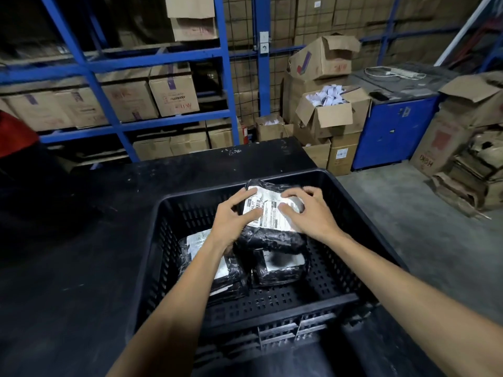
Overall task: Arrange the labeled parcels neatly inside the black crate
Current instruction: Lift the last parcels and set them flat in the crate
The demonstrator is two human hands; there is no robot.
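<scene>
At the far left edge a red shape (pixel 15 134) shows only in part, and behind it blue shelving (pixel 89 65) carries rows of closed cardboard boxes (pixel 174 92). In front lies the dark table (pixel 68 240), with the black crate (pixel 163 213) standing on it toward its right edge, the crate's slotted walls and floor open to view. Inside the crate, against its left wall, a labeled parcel (pixel 201 240) in black wrap lies flat with its white label up, partly hidden under the left forearm. The left hand (pixel 231 224) rests with spread fingers on the left side of a top parcel (pixel 269 213), thumb and fingertips pressing on its white shipping label; the right hand (pixel 307 210) lies on the label's right side with curled fingers, so both hands are pressed down on this one parcel rather than closed around it. The top parcel sits toward the crate's far wall, overlapping another black-wrapped parcel (pixel 280 265) that lies just below it near the crate's middle, its label partly shadowed. Beyond the table's far right corner stands an open carton of white paper scraps (pixel 329 104) on stacked boxes, then a blue cabinet (pixel 394 131), and at the far right a heap of flattened cardboard (pixel 471 170) on the concrete floor (pixel 408 213).
</scene>
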